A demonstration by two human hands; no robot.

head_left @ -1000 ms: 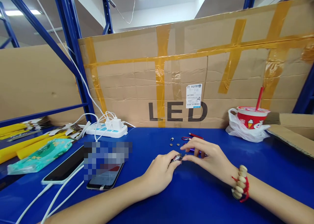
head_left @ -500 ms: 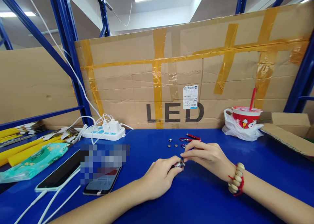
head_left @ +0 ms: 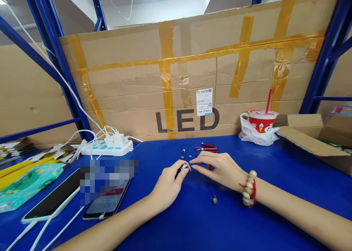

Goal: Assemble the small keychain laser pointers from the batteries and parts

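My left hand (head_left: pixel 168 185) is closed around a small black cylinder with a shiny silver end (head_left: pixel 183 167), which looks like a mini torch body. Just to its right, my right hand (head_left: pixel 220 169) has its thumb and forefinger apart, with nothing visible between them; the fingertips are close to the cylinder's silver end. On the table below the right hand lies a small dark, glossy round part (head_left: pixel 214 199). Beyond the hands are two small button cells (head_left: pixel 190 156), a tiny silver piece (head_left: pixel 183 151) and slim red metal pieces with clips (head_left: pixel 207 147), partly behind the right hand.
Left of my hands, two phones (head_left: pixel 108 199) lie with white cables, beside a teal packet (head_left: pixel 30 185). A white power strip (head_left: pixel 121 147) stands at the back. A red cup (head_left: pixel 262 122) in a plastic bag and an open cardboard box (head_left: pixel 313 141) are at the right.
The dark round part now lies on the table, where none showed before. My right fingers have opened and sit slightly apart from the cylinder. The whole view has shifted.
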